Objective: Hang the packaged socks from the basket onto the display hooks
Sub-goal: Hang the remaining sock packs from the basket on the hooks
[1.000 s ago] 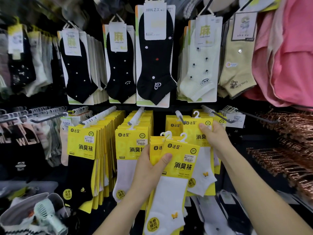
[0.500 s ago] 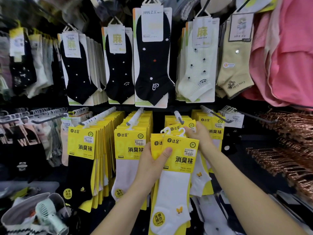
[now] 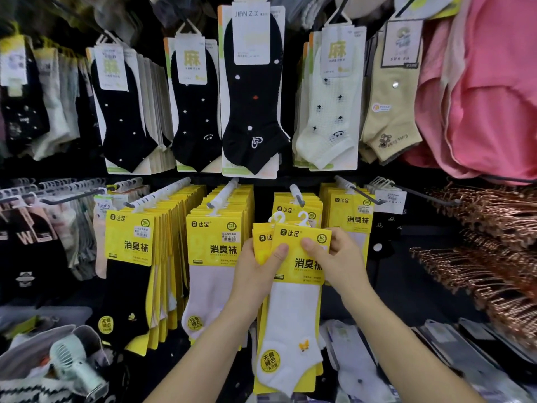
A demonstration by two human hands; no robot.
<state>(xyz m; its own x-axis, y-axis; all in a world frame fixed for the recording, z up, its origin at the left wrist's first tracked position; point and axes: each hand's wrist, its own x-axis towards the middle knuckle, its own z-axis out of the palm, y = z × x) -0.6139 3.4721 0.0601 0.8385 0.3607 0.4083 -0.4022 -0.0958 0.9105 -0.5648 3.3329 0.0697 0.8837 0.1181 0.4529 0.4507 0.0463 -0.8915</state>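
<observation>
A small stack of yellow-carded white sock packs [image 3: 293, 309] is held up in front of the display. My left hand [image 3: 255, 274] grips the stack from the left, thumb across the front card. My right hand [image 3: 337, 257] pinches the front pack's yellow card at its right side. The packs' white plastic hangers [image 3: 290, 218] stick up just below a display hook [image 3: 297, 194] that carries matching packs [image 3: 293, 206]. A second hook [image 3: 359, 190] to the right holds more of the same. The basket is not clearly visible.
Rows of yellow-carded socks [image 3: 133, 257] hang at left and centre [image 3: 218, 251]. Black and cream socks [image 3: 252, 91] hang above. Pink garments [image 3: 488, 91] and copper hangers [image 3: 494, 257] fill the right. A small handheld fan [image 3: 72, 362] lies in a bag at lower left.
My right hand came down from the packs hanging on the hook and now pinches the front pack of the stack. My left hand still holds the stack, slightly lower in view.
</observation>
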